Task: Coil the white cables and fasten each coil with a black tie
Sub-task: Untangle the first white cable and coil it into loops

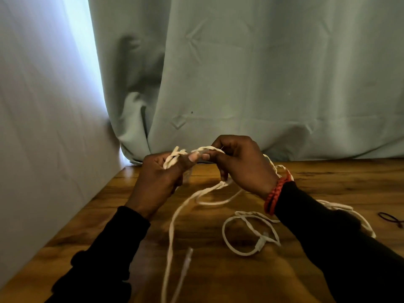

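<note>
head view, wooden table. left hand: fingers curled round several turns of white cable, held above the table. right hand: pinches the same cable just beside the left thumb. loose cable trails down onto the table. second white cable: loose loops under the right sleeve. black tie: far right on the table.

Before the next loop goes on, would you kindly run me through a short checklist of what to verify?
1. Left hand grips the started coil: ok.
2. Right hand pinches the white cable feeding it: ok.
3. Slack trails free over the table: ok.
4. Second cable kept apart from that slack: cannot tell.
5. Black tie on the table, right side: ok.
</note>
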